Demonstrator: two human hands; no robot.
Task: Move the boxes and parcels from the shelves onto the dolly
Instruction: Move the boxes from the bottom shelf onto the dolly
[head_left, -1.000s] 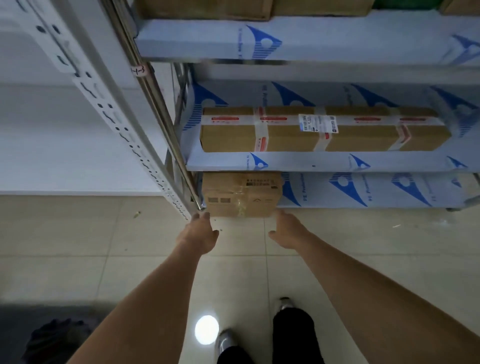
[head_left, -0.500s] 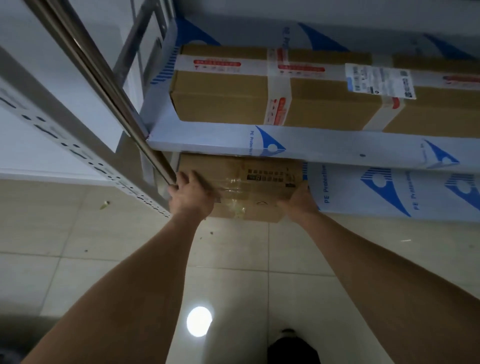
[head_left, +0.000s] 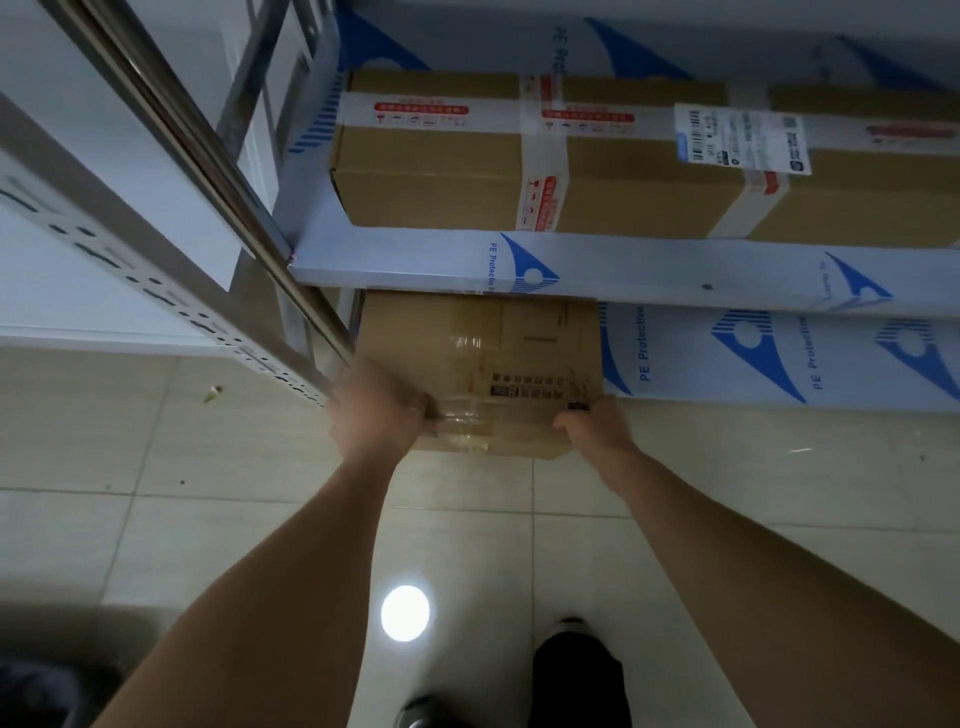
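The small box (head_left: 483, 364) was plain brown cardboard, clear-taped, lying flat lengthwise under the lower shelf (head_left: 623, 270), near end protruding. Left hand (head_left: 376, 410) and right hand (head_left: 592, 428) gripped its near corners.

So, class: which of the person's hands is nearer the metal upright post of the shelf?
Left. The left hand grips the small box right beside the post; the right hand grips its far corner.

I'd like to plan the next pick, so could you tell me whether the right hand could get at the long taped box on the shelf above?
Probably yes: the long taped box has its front open, but the right hand grips the small box.
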